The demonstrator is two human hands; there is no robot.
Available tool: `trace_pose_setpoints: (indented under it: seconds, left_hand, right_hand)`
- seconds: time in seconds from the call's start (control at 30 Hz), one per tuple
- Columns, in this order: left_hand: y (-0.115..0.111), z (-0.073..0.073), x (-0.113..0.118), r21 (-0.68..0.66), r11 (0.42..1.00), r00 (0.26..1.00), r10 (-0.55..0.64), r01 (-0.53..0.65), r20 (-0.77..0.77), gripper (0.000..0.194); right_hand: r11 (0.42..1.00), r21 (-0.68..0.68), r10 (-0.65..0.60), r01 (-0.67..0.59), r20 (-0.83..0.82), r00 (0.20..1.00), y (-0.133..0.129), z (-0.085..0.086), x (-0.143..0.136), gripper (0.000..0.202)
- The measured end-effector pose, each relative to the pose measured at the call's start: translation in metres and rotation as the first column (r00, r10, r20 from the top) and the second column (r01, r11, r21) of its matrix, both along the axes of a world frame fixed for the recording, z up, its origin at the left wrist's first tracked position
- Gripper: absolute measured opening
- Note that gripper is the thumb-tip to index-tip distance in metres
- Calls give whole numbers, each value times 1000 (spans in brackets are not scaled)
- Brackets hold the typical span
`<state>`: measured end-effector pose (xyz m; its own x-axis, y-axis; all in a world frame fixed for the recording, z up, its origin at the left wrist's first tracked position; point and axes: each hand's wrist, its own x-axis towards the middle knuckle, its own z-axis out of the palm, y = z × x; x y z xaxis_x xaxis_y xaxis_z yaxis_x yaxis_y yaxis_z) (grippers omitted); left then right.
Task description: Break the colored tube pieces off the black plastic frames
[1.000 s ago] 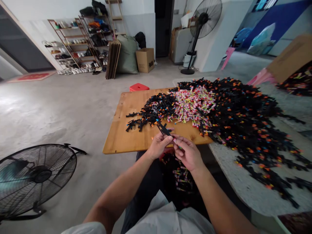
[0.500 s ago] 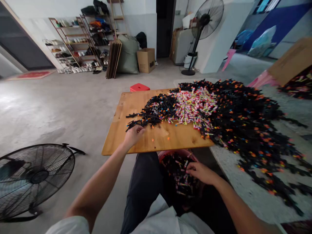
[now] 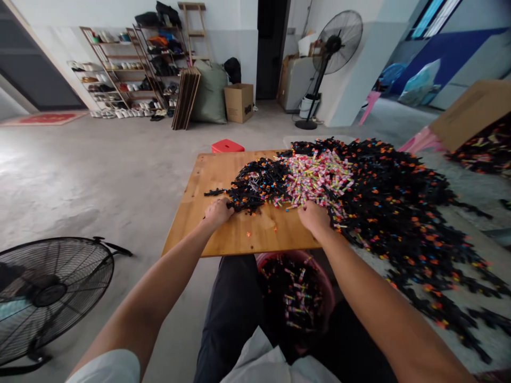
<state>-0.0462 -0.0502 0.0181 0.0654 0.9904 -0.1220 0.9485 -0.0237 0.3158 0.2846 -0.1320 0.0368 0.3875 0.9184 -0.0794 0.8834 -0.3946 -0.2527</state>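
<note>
On the wooden board [image 3: 279, 236], my left hand [image 3: 219, 211] is closed around a black toy piece at the near left end of a small pile of black toy pieces [image 3: 261, 178]. My right hand [image 3: 314, 215] has its fingers pressed together at the near edge of the pink and yellow tubes [image 3: 319, 175]; what they hold, if anything, is hidden. A much larger heap of black pieces with orange tips [image 3: 399, 197] spreads to the right. Below the board, between my legs, a red tub [image 3: 328, 298] holds black pieces and tubes.
A floor fan [image 3: 50, 293] stands at the lower left. A red stool [image 3: 227, 146] is behind the board. Farther back are shoe racks, a sack, a cardboard box [image 3: 238, 102] and a standing fan [image 3: 319, 80]. At the right, a tilted carton [image 3: 471, 111] holds more pieces.
My right hand has risen from the tub to the tubes on the board. My left hand has moved slightly and now lies closer against the black pieces.
</note>
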Motion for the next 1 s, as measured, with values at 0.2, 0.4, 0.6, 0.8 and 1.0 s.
trace_pose_setpoints:
  seconds: [0.2,0.4,0.6,0.8,1.0]
  left_hand:
    - [1,-6,-4,-6,997,991,-70,71,112,34]
    - [-4,-8,-11,57,990,933,-144,133,330,12]
    - [-30,12,-3,152,984,825,-158,88,543,16]
    - [-91,36,46,-80,950,259,-1,303,966,19]
    - [-119,46,105,-130,976,-222,168,177,960,42]
  right_hand:
    - [983,41,-177,176,8,984,26,-16,-4,52]
    - [996,84,-23,30,-83,996,5,-32,11,30]
    - [974,205,102,98,-779,618,-53,-30,-8,26]
    - [931,207,207,299,-978,32,-93,10,-55,35]
    - [913,222,258,341,-964,-64,-116,24,-84,41]
